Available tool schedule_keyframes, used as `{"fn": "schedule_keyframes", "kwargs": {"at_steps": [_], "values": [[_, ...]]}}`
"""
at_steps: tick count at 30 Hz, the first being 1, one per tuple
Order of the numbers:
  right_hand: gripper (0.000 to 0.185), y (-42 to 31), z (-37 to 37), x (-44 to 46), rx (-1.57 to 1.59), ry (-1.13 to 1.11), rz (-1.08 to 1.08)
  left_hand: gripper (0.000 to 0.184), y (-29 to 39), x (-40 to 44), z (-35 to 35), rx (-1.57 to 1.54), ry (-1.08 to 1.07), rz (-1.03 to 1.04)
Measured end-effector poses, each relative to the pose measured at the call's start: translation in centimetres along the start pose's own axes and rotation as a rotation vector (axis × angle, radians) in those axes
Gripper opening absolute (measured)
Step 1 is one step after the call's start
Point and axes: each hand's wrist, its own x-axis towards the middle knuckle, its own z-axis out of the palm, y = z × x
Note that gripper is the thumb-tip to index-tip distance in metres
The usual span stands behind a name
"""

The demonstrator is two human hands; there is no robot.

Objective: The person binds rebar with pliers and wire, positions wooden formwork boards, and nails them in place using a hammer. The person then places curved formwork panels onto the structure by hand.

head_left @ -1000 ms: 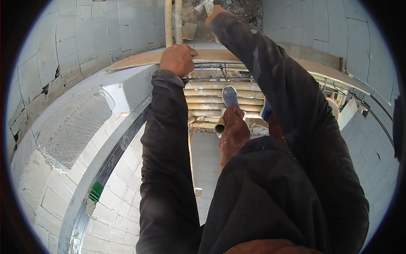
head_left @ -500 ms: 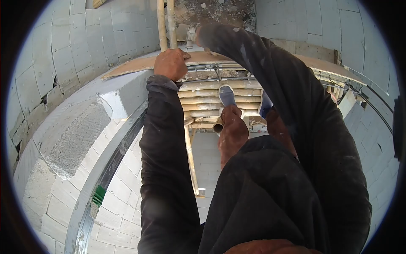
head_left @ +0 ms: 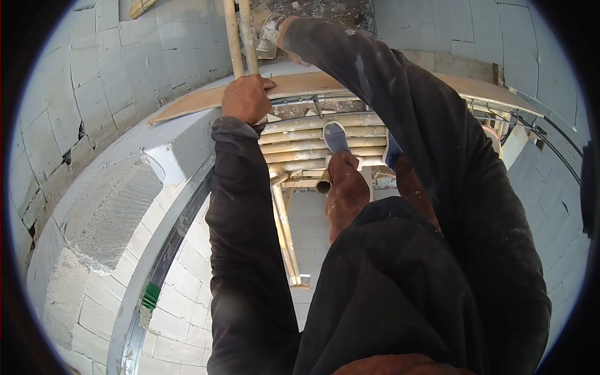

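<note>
My left hand (head_left: 247, 99) is closed over the edge of a long, thin plywood board (head_left: 187, 107), its thumb pointing right along the top. My right hand (head_left: 300, 59) is raised above and beyond the board, mostly covered by its dark sleeve. At that hand is a whitish-grey, partly shiny object (head_left: 270, 29), whose kind I cannot make out. Two bamboo poles (head_left: 240, 40) stand just beyond my left hand. Thin steel rods (head_left: 319, 105) run below the board.
My feet stand on a platform of several bamboo poles (head_left: 294, 137). A metal straightedge (head_left: 164, 256) with a green part (head_left: 150, 295) slants along the left. Pale block walls (head_left: 119, 69) rise around, and rubble (head_left: 337, 15) lies far below.
My right hand has moved up and slightly left with the grey object, away from the board. My left hand stays on the board; the view has shifted slightly.
</note>
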Motion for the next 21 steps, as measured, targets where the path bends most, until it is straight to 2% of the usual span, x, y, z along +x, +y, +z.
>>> {"fn": "schedule_keyframes", "kwargs": {"at_steps": [2, 4, 5, 6, 8, 9, 11, 12, 14, 15, 17, 21], "values": [[0.031, -0.9, 0.7, -1.0, -0.011, 0.102, -0.043, 0.036, -0.1, -0.1, 0.1, 0.014, -0.010, -0.034], [0.029, -2.2, 3.3, -0.9, 0.459, 0.567, 0.418, 0.036, 0.1, -0.1, -0.3, -0.005, -0.012, -0.023], [0.029, -2.0, 3.8, -0.6, 0.460, 0.571, 0.423, 0.036, 0.3, -0.2, -0.5, -0.005, -0.010, -0.018], [0.025, -1.5, 4.1, -0.5, 0.217, 0.361, 0.248, 0.037, 0.4, -0.4, -0.5, -0.009, -0.009, -0.005], [0.022, -0.9, 3.2, 0.8, -0.028, 0.154, 0.063, 0.037, 0.2, -0.3, -0.5, -0.010, 0.001, -0.001], [0.019, -1.0, 2.5, 1.4, 0.330, 0.019, 0.198, 0.038, 0.1, -0.5, -0.3, -0.018, 0.001, -0.003], [0.021, -0.1, 2.1, 3.5, 0.683, -0.111, 0.338, 0.038, 0.2, -0.1, -0.4, -0.027, 0.010, 0.002], [0.018, -0.2, 2.7, 3.9, -0.122, -0.051, 0.016, 0.038, 0.1, -0.1, -0.4, -0.036, 0.017, 0.014], [0.016, 0.6, 4.1, 4.0, -0.930, 0.020, -0.316, 0.037, 0.2, -0.3, -0.5, -0.045, 0.031, 0.020], [0.015, 1.9, 4.2, 0.4, -0.483, 0.181, -0.394, 0.037, 0.2, -0.3, -0.6, -0.031, 0.022, 0.013], [0.014, 2.6, 3.5, -2.8, -0.020, 0.328, -0.449, 0.036, 0.3, -0.1, -0.6, -0.015, 0.001, 0.016], [0.031, -0.5, 0.9, -2.8, 0.096, 0.186, -0.022, 0.037, 0.5, -0.1, -0.5, -0.029, 0.026, 0.034]]}}
